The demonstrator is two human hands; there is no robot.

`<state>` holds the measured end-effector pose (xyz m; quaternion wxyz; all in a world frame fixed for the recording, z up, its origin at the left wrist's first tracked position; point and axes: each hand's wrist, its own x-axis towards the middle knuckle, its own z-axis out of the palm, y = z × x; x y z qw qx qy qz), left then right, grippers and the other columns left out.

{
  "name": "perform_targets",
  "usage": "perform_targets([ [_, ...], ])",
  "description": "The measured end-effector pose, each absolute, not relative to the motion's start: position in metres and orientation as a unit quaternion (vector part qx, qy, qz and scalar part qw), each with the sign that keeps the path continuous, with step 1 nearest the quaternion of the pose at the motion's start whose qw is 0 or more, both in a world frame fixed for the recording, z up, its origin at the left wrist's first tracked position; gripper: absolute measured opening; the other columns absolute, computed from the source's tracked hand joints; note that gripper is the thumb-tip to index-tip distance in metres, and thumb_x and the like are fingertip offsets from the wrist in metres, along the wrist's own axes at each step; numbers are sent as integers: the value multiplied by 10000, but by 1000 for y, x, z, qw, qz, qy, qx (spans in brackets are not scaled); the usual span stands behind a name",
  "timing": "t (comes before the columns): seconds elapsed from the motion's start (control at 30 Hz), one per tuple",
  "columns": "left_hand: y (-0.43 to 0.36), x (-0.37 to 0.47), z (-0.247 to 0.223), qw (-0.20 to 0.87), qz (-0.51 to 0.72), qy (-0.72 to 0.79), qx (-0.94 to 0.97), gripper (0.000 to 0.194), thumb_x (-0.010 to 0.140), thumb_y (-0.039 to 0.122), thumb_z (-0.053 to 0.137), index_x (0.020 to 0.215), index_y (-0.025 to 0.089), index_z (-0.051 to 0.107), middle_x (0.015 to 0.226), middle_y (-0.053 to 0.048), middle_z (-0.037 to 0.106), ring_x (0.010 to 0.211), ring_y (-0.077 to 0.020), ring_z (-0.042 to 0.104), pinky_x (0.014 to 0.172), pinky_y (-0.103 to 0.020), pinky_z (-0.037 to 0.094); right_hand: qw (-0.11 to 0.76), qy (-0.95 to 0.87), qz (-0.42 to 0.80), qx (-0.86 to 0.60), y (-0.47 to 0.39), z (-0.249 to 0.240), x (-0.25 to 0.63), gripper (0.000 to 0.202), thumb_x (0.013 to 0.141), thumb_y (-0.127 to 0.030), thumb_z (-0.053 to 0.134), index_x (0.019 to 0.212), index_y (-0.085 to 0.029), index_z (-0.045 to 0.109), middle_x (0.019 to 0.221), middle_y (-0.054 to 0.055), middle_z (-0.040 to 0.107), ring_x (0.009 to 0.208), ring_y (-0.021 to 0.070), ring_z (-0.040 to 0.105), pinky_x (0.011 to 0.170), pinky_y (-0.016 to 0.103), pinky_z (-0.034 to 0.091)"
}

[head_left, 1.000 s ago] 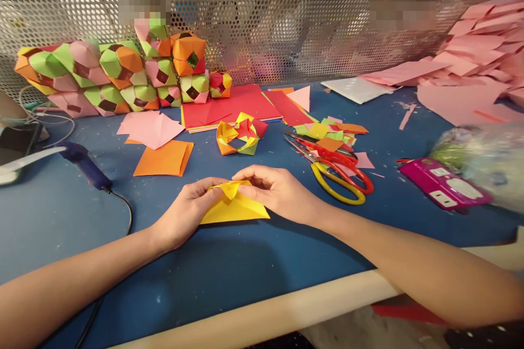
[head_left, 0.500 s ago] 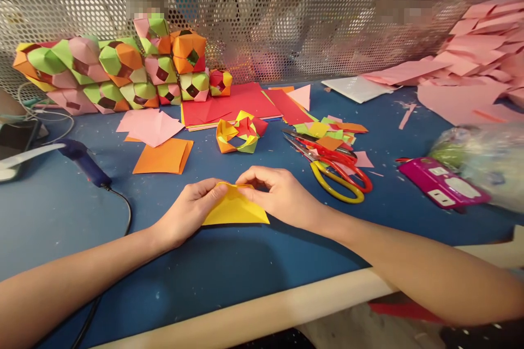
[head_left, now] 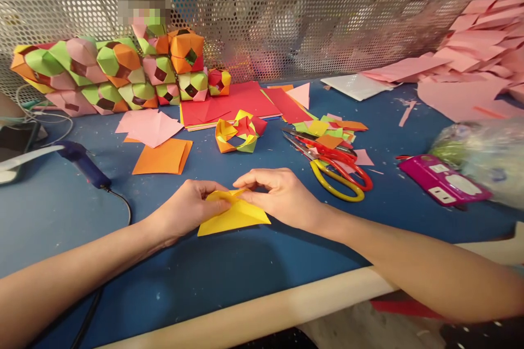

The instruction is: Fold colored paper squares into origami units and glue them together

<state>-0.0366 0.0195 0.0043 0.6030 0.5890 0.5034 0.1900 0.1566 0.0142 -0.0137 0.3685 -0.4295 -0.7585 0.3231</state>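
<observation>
A sheet of yellow paper (head_left: 235, 219), partly folded, is held between both hands just above the blue table. My left hand (head_left: 196, 207) grips its left side, thumb on top and fingers behind. At its upper edge, my right hand (head_left: 282, 193) pinches the paper between thumb and forefinger. Beyond the hands lies a partly joined ring of folded paper (head_left: 239, 133) in yellow, red, orange and green. Orange folded paper (head_left: 162, 156) and pink sheets (head_left: 149, 126) rest to the left of it.
Scissors with yellow handles (head_left: 338, 188) and a red-handled pair (head_left: 356, 169) overlap beside paper scraps (head_left: 327, 130). Folded paper balls (head_left: 123, 65) are stacked along the mesh wall. A blue corded tool (head_left: 88, 166) lies left, a magenta power strip (head_left: 442, 180) right.
The yellow paper has tilted, its left corner now lower and nearer me, with a crease showing on its face. My left thumb has moved inward over it.
</observation>
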Motion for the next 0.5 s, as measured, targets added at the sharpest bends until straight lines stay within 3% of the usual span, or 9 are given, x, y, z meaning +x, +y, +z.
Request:
perform_targets([
  [0.13,19,-37,0,566,187,544,591,245,711,375,629,793,149,674,670,-13,646,573,-138,554,471,-210,355,353,-740,379,-429,18,-12,158,181,805,-195,569,929,-175,699,901,23,720,791,143,670,724,254,556],
  [0.3,19,-37,-4,558,203,558,579,228,706,374,628,743,150,641,614,10,591,538,-114,508,442,-189,309,330,-708,455,-428,22,-3,163,251,841,-236,513,1040,-154,641,1019,71,703,948,170,660,850,313,536],
  [0.5,16,-33,-5,536,227,557,591,195,722,343,605,704,149,622,601,26,553,529,-98,470,433,-179,301,318,-725,419,-444,17,-3,158,262,764,-290,609,978,-138,612,857,49,648,738,135,600,660,259,514],
])
